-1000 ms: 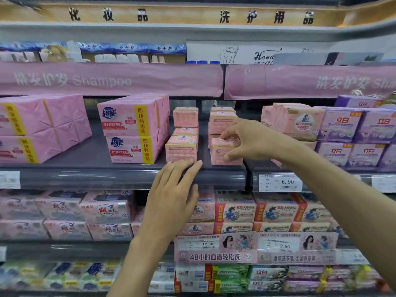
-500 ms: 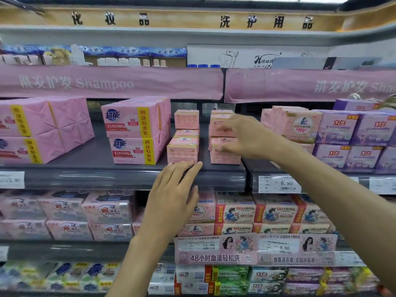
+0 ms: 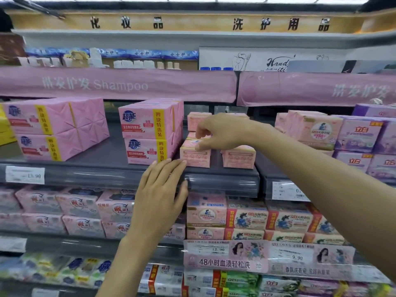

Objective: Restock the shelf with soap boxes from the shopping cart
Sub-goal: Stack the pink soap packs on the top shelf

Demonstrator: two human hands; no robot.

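— What sits on the grey shelf (image 3: 96, 176)?
— Big pink four-packs (image 3: 147, 146) on the left. Just beside them are two rows of small pink soap boxes. The left front box (image 3: 196, 158) stands at the shelf's front edge, the right front box (image 3: 239, 157) apart from it.
— And the hands?
— The right hand (image 3: 225, 133) reaches across, fingers curled, pinching the left front box at its top. The left hand (image 3: 159, 196) is flat, fingers straight, tips at the shelf's edge by that box's foot.
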